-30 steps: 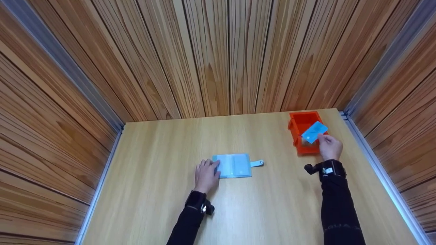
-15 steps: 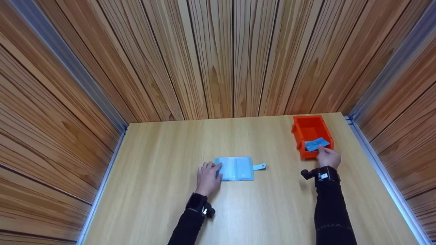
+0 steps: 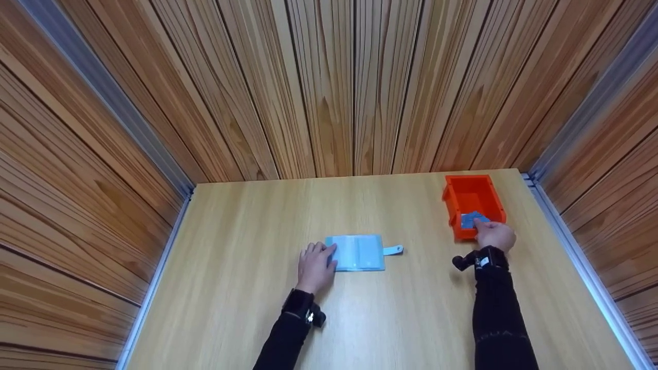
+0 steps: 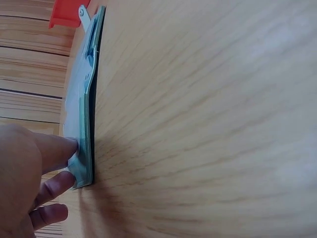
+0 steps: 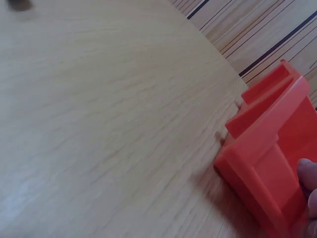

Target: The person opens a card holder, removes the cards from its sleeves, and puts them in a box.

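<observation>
A light-blue card holder (image 3: 358, 253) lies opened flat on the table, its snap strap (image 3: 394, 250) sticking out to the right. Its left edge is under the thumb and fingertips of my left hand (image 3: 314, 267), which rests there with the fingers fairly loose. In the left wrist view the thumb presses on the inner face of the card holder (image 4: 79, 114). Over the front of an orange bin (image 3: 470, 192), my right hand (image 3: 494, 236) pinches a blue card (image 3: 468, 221) that is down inside it. The right wrist view shows only fingertips (image 5: 308, 173) at the bin; the card is hidden there.
The bin stands near the back right corner of the wooden table (image 3: 247, 221). Slatted wood walls (image 3: 329, 92) enclose the back and both sides, with metal rails (image 3: 581, 267) along the side edges.
My right hand has lowered the blue card from above the bin's front into the bin. The left hand has stayed on the card holder. The head view has shifted slightly.
</observation>
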Motion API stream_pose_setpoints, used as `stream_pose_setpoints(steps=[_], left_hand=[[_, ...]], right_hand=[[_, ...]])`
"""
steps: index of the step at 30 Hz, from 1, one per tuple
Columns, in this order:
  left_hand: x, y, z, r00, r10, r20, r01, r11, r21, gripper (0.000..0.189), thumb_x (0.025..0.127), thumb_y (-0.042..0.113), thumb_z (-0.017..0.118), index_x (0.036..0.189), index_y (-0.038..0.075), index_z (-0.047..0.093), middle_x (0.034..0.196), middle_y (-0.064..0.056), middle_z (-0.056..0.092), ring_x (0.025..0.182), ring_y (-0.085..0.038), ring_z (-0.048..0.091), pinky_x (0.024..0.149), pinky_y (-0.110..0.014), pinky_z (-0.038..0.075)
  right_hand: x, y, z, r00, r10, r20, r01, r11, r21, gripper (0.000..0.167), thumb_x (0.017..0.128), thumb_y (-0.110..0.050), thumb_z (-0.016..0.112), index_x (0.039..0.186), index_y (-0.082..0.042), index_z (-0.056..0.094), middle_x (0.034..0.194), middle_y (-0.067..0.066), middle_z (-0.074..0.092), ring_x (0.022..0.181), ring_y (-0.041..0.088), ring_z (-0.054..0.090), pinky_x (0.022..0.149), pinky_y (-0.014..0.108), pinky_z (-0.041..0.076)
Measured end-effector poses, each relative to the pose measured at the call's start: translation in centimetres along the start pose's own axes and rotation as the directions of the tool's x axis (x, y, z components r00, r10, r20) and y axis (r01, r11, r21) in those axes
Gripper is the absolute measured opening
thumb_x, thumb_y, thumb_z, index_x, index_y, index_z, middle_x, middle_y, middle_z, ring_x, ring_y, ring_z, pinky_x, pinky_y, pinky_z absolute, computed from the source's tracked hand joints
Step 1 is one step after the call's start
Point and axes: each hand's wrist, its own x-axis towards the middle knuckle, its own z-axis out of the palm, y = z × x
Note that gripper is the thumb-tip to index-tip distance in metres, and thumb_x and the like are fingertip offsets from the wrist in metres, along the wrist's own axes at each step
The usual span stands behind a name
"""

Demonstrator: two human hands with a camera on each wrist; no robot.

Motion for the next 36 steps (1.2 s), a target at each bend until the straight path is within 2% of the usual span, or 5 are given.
stream_pose_setpoints(steps=[15,21,28,33,36], left_hand=[[-0.2,0.3,-0.3,0.999,-0.013,0.037,0.013,1.000,-0.008,0.045,0.099,0.029,0.069,0.143,0.018,0.064,0.120,-0.005,0.063,0.106,-0.022,0.051,0.088,-0.039,0.038],[0.1,0.2,-0.4,0.999,-0.019,0.047,0.018,1.000,0.013,0.046,0.100,0.030,0.068,0.144,0.019,0.063,0.121,-0.005,0.063,0.107,-0.021,0.051,0.089,-0.038,0.038],[-0.1,0.0,-0.2,0.998,-0.033,0.048,0.034,0.999,-0.011,0.046,0.100,0.030,0.069,0.144,0.020,0.063,0.120,-0.003,0.063,0.105,-0.020,0.050,0.088,-0.036,0.037],[-0.2,0.1,0.0,0.999,-0.041,0.035,0.041,0.999,-0.012,0.046,0.099,0.030,0.069,0.144,0.020,0.063,0.119,-0.002,0.063,0.103,-0.019,0.050,0.086,-0.035,0.036],[-0.2,0.3,0.2,0.999,-0.037,0.028,0.037,0.999,-0.016,0.046,0.100,0.030,0.069,0.144,0.020,0.063,0.119,-0.003,0.063,0.103,-0.019,0.051,0.086,-0.035,0.037]], right_hand=[[0.4,0.8,-0.8,0.987,-0.159,-0.006,0.159,0.987,-0.003,0.047,0.097,-0.041,0.071,0.113,0.003,0.074,0.052,-0.014,0.056,0.051,0.005,0.056,0.064,0.022,0.043],[-1.1,-1.0,0.1,0.941,-0.332,-0.061,0.334,0.943,0.009,0.046,0.098,-0.043,0.069,0.116,-0.002,0.077,0.079,-0.001,0.069,0.067,0.006,0.056,0.067,0.020,0.044],[-5.0,-3.2,4.6,0.780,-0.605,0.157,0.615,0.789,-0.016,0.030,0.099,-0.028,0.069,0.115,-0.005,0.079,0.097,0.016,0.076,0.084,0.025,0.064,0.073,0.024,0.047],[-9.0,-2.7,8.4,0.630,-0.562,0.536,0.706,0.702,-0.094,0.032,0.098,-0.029,0.071,0.126,-0.014,0.074,0.092,0.005,0.072,0.079,0.021,0.062,0.072,0.033,0.049],[-10.8,-2.1,10.3,0.558,-0.495,0.666,0.753,0.640,-0.156,0.045,0.094,-0.033,0.077,0.135,-0.017,0.069,0.083,-0.001,0.064,0.071,0.018,0.058,0.067,0.032,0.045]])
